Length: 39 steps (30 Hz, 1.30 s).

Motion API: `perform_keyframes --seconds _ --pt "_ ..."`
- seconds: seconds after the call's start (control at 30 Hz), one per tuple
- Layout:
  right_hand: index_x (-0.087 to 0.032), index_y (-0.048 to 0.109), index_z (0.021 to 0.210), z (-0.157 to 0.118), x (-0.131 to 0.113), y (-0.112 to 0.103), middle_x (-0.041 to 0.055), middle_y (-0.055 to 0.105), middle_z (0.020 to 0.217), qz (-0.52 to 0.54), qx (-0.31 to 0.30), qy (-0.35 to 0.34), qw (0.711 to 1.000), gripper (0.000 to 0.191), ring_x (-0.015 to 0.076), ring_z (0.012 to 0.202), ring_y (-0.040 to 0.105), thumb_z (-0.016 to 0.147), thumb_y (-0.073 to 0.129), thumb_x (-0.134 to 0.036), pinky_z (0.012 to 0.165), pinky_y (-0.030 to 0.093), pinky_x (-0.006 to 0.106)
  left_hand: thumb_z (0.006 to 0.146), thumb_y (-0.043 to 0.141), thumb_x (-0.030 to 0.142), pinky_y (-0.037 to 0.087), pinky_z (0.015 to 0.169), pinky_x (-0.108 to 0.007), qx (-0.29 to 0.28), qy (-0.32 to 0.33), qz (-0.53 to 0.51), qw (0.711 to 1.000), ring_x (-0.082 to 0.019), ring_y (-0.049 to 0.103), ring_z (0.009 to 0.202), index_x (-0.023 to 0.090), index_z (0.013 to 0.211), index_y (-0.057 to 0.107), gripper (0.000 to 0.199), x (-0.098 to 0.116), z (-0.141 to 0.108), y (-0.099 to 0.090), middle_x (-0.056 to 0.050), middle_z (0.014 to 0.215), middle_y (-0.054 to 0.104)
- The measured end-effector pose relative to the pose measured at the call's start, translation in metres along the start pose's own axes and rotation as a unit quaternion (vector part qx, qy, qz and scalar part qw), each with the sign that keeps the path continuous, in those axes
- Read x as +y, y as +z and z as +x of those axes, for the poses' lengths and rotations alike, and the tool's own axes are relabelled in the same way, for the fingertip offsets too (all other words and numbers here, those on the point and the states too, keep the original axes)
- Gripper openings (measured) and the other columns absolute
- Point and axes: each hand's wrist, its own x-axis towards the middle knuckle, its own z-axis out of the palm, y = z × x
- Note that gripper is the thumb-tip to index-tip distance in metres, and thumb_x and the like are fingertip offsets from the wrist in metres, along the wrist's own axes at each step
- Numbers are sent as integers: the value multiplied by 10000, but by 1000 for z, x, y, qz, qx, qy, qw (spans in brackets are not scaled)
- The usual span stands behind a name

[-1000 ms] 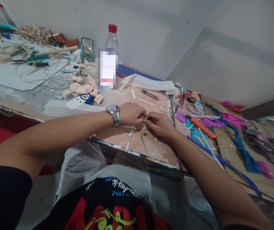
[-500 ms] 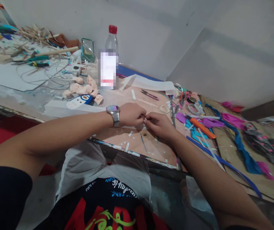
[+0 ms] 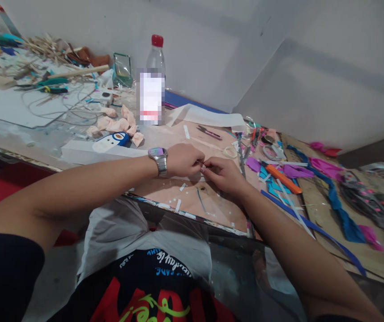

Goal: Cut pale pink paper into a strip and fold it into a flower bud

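Observation:
My left hand (image 3: 185, 160), with a metal watch (image 3: 159, 158) on its wrist, is closed over the work board (image 3: 165, 190). My right hand (image 3: 224, 175) meets it fingertip to fingertip, thumb and forefinger pinched together. Whatever lies between the fingers is too small and too hidden to name. Beneath the hands, part of a white paper strip (image 3: 111, 150) runs out to the left. Small white paper scraps (image 3: 178, 205) and a thin blue strip (image 3: 201, 199) lie on the board in front of them. Beyond the hands are thread snips (image 3: 209, 132) and a ring of tape (image 3: 230, 152).
A bottle with a red cap (image 3: 157, 41) stands at the back behind a blurred phone-like screen (image 3: 151, 96). Crumpled peach pieces (image 3: 120, 124) and a blue-and-white glue dispenser (image 3: 114, 141) lie left. An orange cutter (image 3: 283, 178) and coloured paper (image 3: 299, 171) are on the right; green-handled pliers (image 3: 53, 84) lie far left.
Both hands keep the same pinched position with fingertips together. The view has shifted very slightly; nothing else has visibly moved.

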Motion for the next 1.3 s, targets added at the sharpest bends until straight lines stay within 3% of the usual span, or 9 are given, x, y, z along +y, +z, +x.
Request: perform_keyframes --seconds 0.4,0.7,1.3 --pt "-165 734 923 0 -1 0 50 740 885 -4 -2 4 1000 297 150 805 645 970 598 -424 766 468 268 930 504 361 397 692 -319 -6 -1 -1 1000 -227 700 851 219 1036 805 350 -1 0 -1 -92 962 803" --pt "-164 731 920 0 -3 -1 55 742 894 -2 -4 5 1000 315 155 817 648 972 591 -442 772 474 273 910 502 350 321 657 -335 5 -4 -19 1000 -238 709 870 243 1058 780 332 -1 0 0 -74 984 806" --pt "-166 724 905 0 2 1 54 734 890 -4 -13 4 1000 292 150 812 640 967 602 -423 769 458 261 917 510 343 391 694 -320 -13 -6 -2 1000 -235 718 910 233 1072 788 337 1 0 -3 -79 1010 805"
